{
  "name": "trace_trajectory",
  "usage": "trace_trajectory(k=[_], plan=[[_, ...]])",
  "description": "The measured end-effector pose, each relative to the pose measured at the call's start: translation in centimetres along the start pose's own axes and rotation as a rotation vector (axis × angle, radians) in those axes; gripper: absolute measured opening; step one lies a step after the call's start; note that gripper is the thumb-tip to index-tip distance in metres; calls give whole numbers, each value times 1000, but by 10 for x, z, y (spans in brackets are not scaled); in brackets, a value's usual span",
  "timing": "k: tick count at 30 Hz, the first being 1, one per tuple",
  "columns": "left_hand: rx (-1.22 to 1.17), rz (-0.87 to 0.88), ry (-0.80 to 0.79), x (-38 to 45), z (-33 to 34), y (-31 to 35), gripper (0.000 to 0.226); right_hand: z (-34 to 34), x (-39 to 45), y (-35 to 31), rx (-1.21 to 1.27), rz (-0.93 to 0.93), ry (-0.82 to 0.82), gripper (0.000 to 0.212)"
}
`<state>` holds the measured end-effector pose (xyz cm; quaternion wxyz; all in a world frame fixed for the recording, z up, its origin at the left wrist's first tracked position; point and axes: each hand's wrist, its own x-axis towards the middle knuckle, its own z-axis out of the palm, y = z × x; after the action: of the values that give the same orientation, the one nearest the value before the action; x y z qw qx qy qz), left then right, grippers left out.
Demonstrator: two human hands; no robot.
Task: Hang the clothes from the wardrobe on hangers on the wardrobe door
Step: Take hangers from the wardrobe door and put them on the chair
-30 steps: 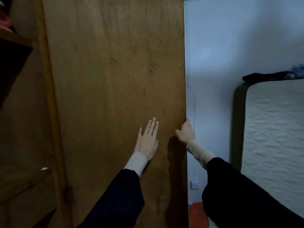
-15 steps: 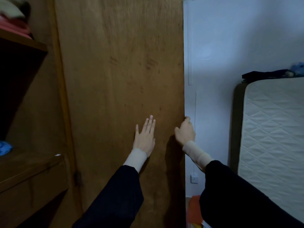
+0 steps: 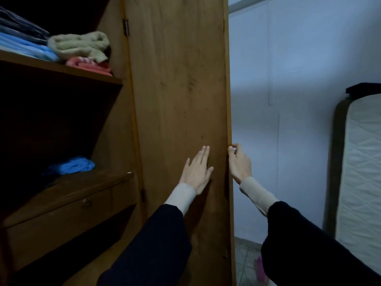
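Head view: left hand (image 3: 195, 172) flat against brown wooden wardrobe door (image 3: 179, 89), right hand (image 3: 239, 162) gripping its edge; risks pinching fingers (image 3: 232, 149) if swung shut.

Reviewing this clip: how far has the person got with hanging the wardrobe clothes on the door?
Done: only the wardrobe door stands open. In hand: the left hand lies flat on its inner face and the right hand grips its free edge. Left: everything else. The folded clothes sit on the upper shelf, a blue garment lies on the lower one, and no hanger shows anywhere.
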<state>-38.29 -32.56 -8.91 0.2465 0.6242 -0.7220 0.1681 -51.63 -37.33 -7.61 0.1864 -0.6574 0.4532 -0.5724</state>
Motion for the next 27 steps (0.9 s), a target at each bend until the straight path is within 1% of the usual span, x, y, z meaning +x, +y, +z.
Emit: trace_trajectory(k=[2, 4, 10, 13, 18, 23, 27], plan=[[-25, 10, 25, -18, -6, 6, 60, 0, -14, -7, 5, -64, 0, 31], [-41, 2, 72, -37, -14, 7, 60, 1, -26, -15, 44, -147, -45, 31], [-88, -69, 216, -96, -49, -16, 63, 16, -66, -47, 208, -327, -374, 40], [-68, -121, 256, -125, -71, -32, 62, 36, -94, -70, 292, -400, -472, 43], [36, -197, 319, -171, -104, -69, 57, 79, -123, -103, 294, -528, -529, 46], [134, -307, 387, -209, -131, -113, 55, 124, -147, -140, 226, -654, -486, 43], [194, -386, 385, -228, -151, -147, 55, 167, -172, -169, 179, -712, -541, 51]])
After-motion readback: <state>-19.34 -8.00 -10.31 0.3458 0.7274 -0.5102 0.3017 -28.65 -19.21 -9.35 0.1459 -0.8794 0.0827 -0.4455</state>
